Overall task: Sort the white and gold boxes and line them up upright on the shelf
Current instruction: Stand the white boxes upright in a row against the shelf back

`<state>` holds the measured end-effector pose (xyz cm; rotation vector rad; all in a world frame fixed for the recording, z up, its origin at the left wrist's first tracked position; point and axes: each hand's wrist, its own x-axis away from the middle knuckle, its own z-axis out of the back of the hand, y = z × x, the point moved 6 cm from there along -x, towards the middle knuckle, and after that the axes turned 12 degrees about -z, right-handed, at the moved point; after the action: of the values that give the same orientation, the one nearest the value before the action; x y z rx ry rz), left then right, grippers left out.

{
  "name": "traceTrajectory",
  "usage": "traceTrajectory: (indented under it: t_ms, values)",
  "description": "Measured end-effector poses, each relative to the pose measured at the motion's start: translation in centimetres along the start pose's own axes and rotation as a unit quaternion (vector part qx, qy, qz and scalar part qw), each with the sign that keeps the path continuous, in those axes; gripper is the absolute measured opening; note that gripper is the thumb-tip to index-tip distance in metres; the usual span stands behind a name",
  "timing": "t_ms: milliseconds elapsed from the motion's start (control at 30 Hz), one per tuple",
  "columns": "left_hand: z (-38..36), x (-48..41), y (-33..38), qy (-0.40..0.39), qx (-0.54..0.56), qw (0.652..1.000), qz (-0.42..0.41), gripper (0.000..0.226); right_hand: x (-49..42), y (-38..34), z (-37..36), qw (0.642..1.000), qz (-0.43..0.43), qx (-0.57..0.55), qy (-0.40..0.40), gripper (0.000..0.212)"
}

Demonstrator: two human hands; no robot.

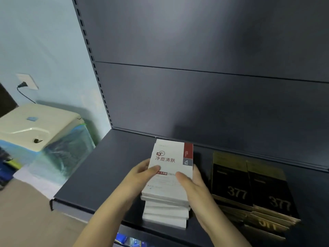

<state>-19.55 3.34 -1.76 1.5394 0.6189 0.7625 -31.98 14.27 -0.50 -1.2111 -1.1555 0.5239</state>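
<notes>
White boxes are piled flat on the shelf, gold boxes just beside. Top white box is gripped by left hand & right hand. Next, prob. to be stood up.

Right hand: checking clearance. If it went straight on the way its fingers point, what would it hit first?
Probably the shelf's back panel just behind the white boxes; the right hand runs along their side, and depth is unclear.
</notes>
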Motion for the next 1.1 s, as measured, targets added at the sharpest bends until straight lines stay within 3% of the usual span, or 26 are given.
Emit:
traceTrajectory:
  t_ms: [133,300,400,533,800,933,1100]
  values:
    - [-0.5,0.6,0.2,0.019,0.038,0.999,-0.011,0.026,0.3,-0.1,-0.2,1.0,0.01,-0.014,0.007,0.034]
    - [-0.3,0.9,0.6,0.128,0.066,0.989,-0.036,0.022,0.5,-0.5,-0.3,0.999,0.015,-0.031,0.02,0.037]
    - [-0.1,0.9,1.0,0.151,0.128,0.978,-0.067,0.021,0.4,-1.6,-0.6,0.998,0.025,-0.048,0.033,0.035]
    - [1.3,0.4,1.9,0.118,0.159,0.977,-0.084,0.022,0.0,-2.5,-1.8,0.997,0.032,0.0,0.07,0.027]
    - [0.4,-1.7,0.5,0.036,0.143,0.989,-0.011,0.024,-0.4,-2.2,0.9,0.954,-0.04,0.003,0.297,0.005]
    - [1.0,-2.3,0.5,0.053,0.13,0.99,-0.005,0.019,0.0,-2.3,0.4,0.945,-0.051,-0.001,0.323,0.01]
    - [0.8,-2.6,0.4,0.043,0.227,0.973,0.009,0.016,0.3,-2.8,-0.3,0.939,-0.05,0.036,0.338,0.021]
